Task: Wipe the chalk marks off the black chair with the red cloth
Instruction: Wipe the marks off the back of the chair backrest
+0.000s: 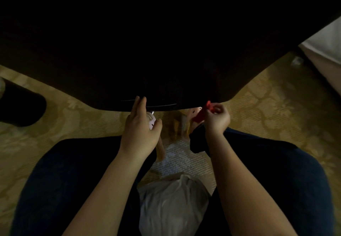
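Observation:
The black chair fills the upper half of the view, so dark that no chalk marks can be made out on it. My left hand lies flat with straight fingers, its fingertips touching the chair's lower front edge. My right hand is curled and pinches the red cloth, which hangs just below that same edge, to the right of the left hand.
A patterned tan carpet covers the floor. My knees in dark trousers frame the bottom. A pale bag-like bundle lies between them. A pale round object sits under my left hand. A dark shape is at left.

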